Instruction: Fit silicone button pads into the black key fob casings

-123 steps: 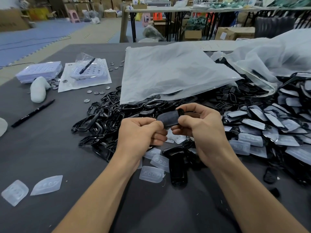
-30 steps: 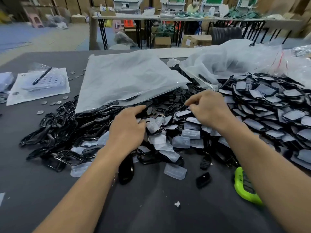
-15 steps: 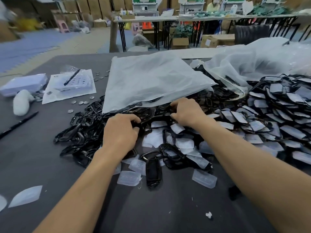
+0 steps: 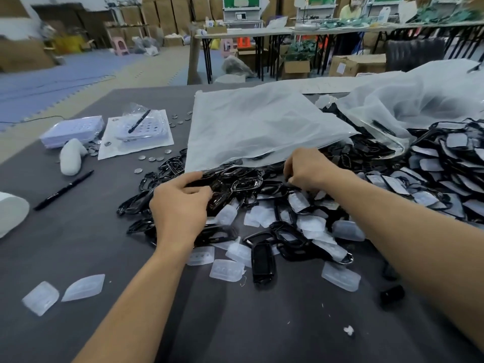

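On the worktop (image 4: 78,244) casings (image 4: 243,184) are heaped, pads (image 4: 226,269) strewn at six o'clock. The left hand (image 4: 180,205) and right hand (image 4: 309,170) are curled into the heap; neither grip can be told.

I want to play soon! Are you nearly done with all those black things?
Not nearly. Done: the heap of padded casings on the right. In hand: the left hand and right hand reach into the empty casings; whether they grip anything is hidden. Left: many empty casings and loose silicone pads.
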`<state>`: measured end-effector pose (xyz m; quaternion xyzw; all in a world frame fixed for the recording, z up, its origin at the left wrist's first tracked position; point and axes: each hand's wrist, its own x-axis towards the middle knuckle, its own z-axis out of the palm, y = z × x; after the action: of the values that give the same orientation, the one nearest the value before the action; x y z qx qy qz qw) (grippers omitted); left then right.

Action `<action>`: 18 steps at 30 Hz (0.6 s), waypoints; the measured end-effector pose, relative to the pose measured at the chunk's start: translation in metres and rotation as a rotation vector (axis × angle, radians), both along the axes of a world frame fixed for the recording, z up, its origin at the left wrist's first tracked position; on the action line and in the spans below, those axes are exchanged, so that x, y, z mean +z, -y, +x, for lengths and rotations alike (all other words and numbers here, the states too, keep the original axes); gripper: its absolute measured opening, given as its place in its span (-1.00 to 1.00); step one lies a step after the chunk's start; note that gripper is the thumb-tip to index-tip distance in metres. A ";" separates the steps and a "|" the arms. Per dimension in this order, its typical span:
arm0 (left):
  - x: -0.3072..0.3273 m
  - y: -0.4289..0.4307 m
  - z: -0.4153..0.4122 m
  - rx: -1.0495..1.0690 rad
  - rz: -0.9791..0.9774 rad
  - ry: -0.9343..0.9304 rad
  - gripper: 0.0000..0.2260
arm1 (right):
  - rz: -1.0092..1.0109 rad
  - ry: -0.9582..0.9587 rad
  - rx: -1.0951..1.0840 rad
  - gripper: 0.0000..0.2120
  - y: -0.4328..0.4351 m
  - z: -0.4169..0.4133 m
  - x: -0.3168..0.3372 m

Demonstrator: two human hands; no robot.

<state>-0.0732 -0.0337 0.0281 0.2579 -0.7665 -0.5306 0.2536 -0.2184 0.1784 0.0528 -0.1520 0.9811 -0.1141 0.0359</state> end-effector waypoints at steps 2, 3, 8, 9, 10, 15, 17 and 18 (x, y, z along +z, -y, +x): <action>-0.003 0.003 0.004 -0.041 0.238 -0.035 -0.71 | -0.121 -0.068 -0.039 -0.80 0.003 0.005 0.003; -0.004 0.004 0.007 -0.062 0.321 -0.078 -0.72 | -0.241 -0.118 -0.063 -0.81 0.005 0.012 0.006; -0.019 0.003 0.016 -0.083 0.215 -0.219 -0.70 | -1.324 0.284 -0.237 -0.87 0.037 0.080 0.002; -0.022 -0.001 0.017 -0.097 0.180 -0.235 -0.69 | -1.417 0.393 -0.230 -0.86 0.045 0.094 -0.003; -0.023 -0.006 0.016 -0.112 0.158 -0.252 -0.68 | -1.455 0.458 -0.224 -0.86 0.052 0.104 -0.008; -0.024 -0.016 0.013 -0.127 0.211 -0.302 -0.73 | -1.491 0.453 -0.267 -0.91 0.066 0.120 -0.028; -0.023 -0.017 0.011 -0.192 0.343 -0.293 -0.76 | -1.520 0.452 -0.282 -0.90 0.066 0.121 -0.033; -0.021 -0.017 0.010 -0.234 0.424 -0.288 -0.76 | -1.541 0.453 -0.280 -0.89 0.066 0.121 -0.035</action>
<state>-0.0629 -0.0169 0.0071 0.1369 -0.6190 -0.7360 0.2376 -0.0979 0.1129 0.0183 0.0168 0.6061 -0.7883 0.1044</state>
